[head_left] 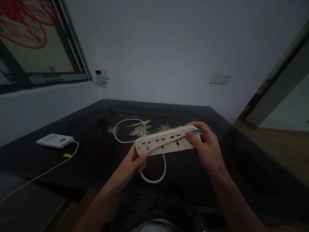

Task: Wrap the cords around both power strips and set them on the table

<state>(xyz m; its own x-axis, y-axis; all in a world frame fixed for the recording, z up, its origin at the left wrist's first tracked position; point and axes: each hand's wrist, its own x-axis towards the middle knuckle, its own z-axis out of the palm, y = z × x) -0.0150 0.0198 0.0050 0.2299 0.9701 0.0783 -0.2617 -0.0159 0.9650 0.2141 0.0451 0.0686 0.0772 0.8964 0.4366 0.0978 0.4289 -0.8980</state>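
One power-strip [169, 148] between hands [135, 162] [208, 146], perhaps aloft.

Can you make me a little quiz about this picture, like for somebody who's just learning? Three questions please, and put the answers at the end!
1. What do the left hand and the right hand hold together?
a) a hammer
b) a white power strip
c) a teapot

2. True or false: the plug seen just beyond the power strip is pushed into a wall socket.

3. Fill in the gap: the coloured wires stick out by the fingers of the ____ hand.

Key:
1. b
2. False: it lies on the black table.
3. right
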